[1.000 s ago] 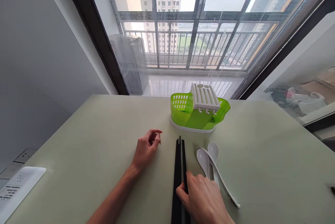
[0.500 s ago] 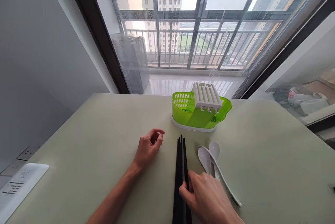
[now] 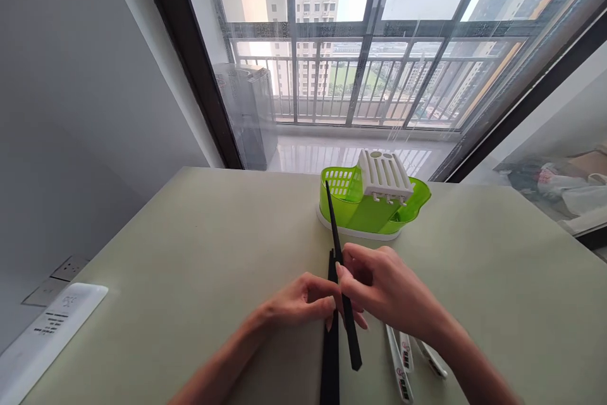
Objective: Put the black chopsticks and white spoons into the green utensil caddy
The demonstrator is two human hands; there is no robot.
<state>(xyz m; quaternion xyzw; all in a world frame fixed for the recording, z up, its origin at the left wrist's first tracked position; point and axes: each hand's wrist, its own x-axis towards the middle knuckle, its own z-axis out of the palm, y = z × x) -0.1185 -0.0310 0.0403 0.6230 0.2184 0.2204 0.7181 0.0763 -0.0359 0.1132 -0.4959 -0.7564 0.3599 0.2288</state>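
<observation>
A single black chopstick (image 3: 332,223) is pinched between the thumb and fingers of my right hand (image 3: 391,288), raised and tilted over the table, its thin tip in front of the green basket. My left hand (image 3: 303,301) is close beside it, fingers reaching behind the chopstick's lower half, thumb apart from them. More black chopsticks (image 3: 331,354) lie together on the table below both hands, partly covered by them. White spoons (image 3: 399,367) lie to the right; only their handles show, and my right hand and forearm hide the rest.
A green utensil basket (image 3: 372,218) with a white slotted top (image 3: 386,172) stands near the table's (image 3: 227,234) far edge. A white power strip (image 3: 61,323) lies at the left edge. Beyond the table are glass panes and a balcony railing (image 3: 313,76).
My right hand has lifted one chopstick off the bunch and moved up with it. My left hand has come right and nearer, up to the chopstick.
</observation>
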